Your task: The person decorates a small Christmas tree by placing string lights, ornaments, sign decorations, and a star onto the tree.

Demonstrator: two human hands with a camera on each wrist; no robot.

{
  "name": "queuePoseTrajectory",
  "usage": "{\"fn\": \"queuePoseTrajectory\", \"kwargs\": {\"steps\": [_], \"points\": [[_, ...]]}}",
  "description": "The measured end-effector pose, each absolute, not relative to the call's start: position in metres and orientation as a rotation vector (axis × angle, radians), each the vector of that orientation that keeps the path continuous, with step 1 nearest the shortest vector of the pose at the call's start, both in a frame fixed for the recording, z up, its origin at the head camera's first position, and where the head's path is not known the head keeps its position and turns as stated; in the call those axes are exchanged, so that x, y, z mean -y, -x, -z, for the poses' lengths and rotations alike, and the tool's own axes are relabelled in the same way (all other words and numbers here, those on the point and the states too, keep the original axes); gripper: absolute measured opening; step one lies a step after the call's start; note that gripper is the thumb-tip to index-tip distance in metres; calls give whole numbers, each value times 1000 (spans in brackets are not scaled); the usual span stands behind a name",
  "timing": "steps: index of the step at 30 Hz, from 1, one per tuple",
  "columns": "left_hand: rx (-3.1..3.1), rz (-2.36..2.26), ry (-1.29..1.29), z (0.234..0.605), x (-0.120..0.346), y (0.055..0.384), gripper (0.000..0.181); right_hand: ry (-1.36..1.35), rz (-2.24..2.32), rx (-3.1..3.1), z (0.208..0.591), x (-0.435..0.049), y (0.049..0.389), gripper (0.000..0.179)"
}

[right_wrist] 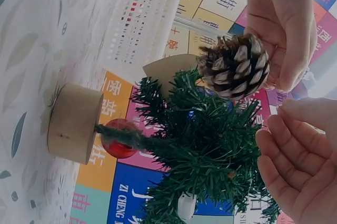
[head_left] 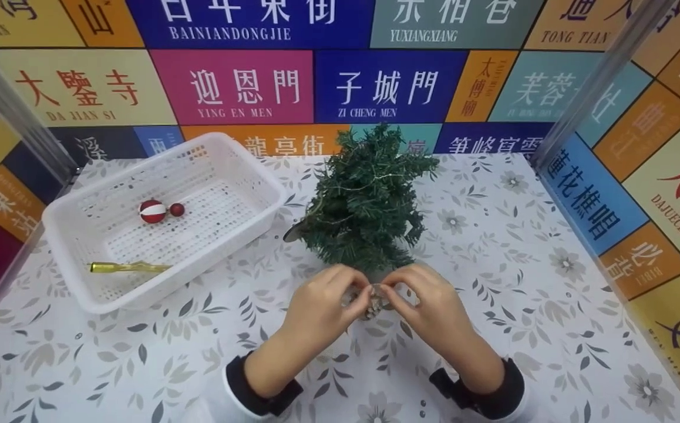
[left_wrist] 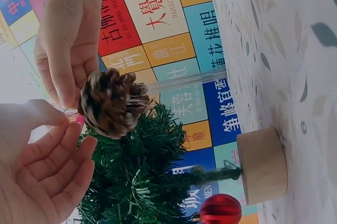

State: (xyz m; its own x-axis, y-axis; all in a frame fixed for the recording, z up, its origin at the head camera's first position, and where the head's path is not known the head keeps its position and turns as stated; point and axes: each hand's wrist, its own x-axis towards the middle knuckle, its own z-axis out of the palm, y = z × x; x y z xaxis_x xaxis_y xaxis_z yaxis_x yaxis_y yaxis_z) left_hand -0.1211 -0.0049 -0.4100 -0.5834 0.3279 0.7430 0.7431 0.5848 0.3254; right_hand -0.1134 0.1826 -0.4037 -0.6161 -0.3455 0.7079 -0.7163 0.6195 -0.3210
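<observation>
A brown pine cone (head_left: 373, 309) with pale scale tips hangs just below my two hands, in front of a small green artificial Christmas tree (head_left: 369, 205). With thumb and index finger, my left hand (head_left: 328, 299) pinches a thin cord at the top of the cone. My right hand (head_left: 428, 302) pinches the same cord from the other side, its fingertips close to the left ones. In the left wrist view the pine cone (left_wrist: 113, 103) is clear of the table. The tree stands upright on a round wooden base (left_wrist: 263, 166).
A white perforated basket (head_left: 246, 235) at the left holds a red-and-white ball (head_left: 152, 211), a small red ball (head_left: 177, 209) and a gold strip (head_left: 128, 267). A shiny red ball (right_wrist: 120, 138) shows behind the trunk. A beige flat piece (right_wrist: 167, 74) sticks out from the tree's side.
</observation>
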Motion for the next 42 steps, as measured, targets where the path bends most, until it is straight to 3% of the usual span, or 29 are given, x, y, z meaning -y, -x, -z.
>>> {"fn": "queuePoseTrajectory", "kwargs": {"steps": [20,42], "points": [[2224,562,625,397,-8,144,7,-661,-659,2312,397,-183,140,9],[2099,361,616,412,-5,145,13,-757,-474,2286,403,-178,142,10]]}}
